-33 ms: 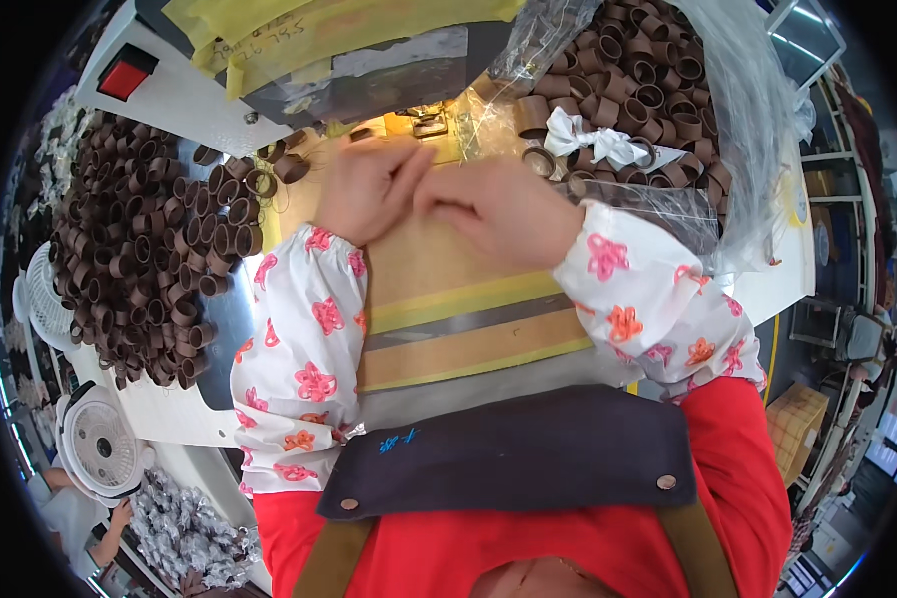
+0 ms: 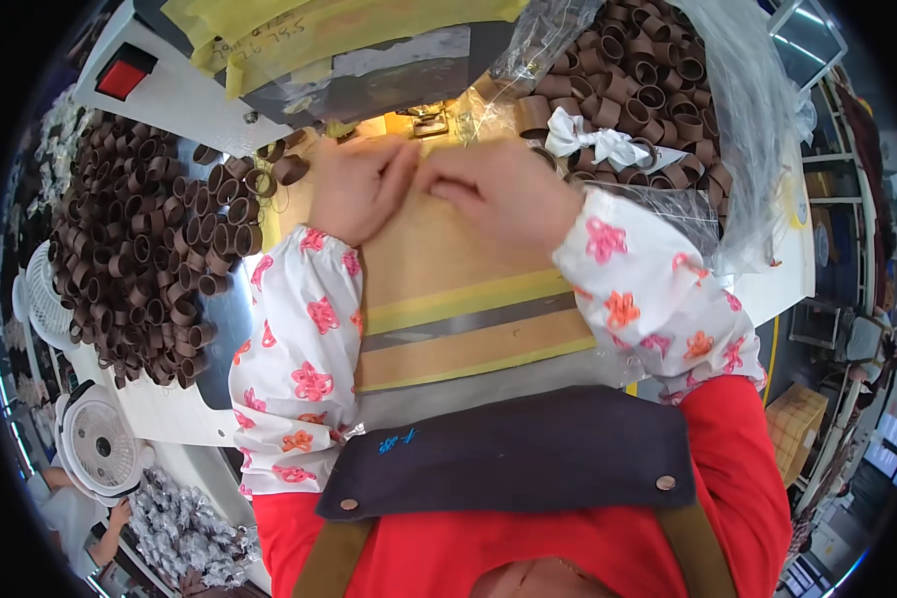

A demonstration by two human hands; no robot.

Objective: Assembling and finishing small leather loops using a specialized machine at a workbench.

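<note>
Nothing moved, left hand [image 2: 357, 187] and right hand [image 2: 498, 189] curled fingertip to fingertip on tan board [image 2: 448, 289]; contents unclear

Whatever the left hand [image 2: 354, 189] and right hand [image 2: 498, 189] pinch seems hidden

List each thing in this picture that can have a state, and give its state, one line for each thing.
left hand: curled, fingertips pressed on the tan work surface, grip contents hidden.
right hand: curled, fingertips meeting the left hand.
brown rings at left: loose, heaped in a pile.
clear plastic bag: open, holding brown rings.
white bow: tied, lying on the bagged rings.
white fan: cannot tell if running.
red switch: position unclear.
</note>
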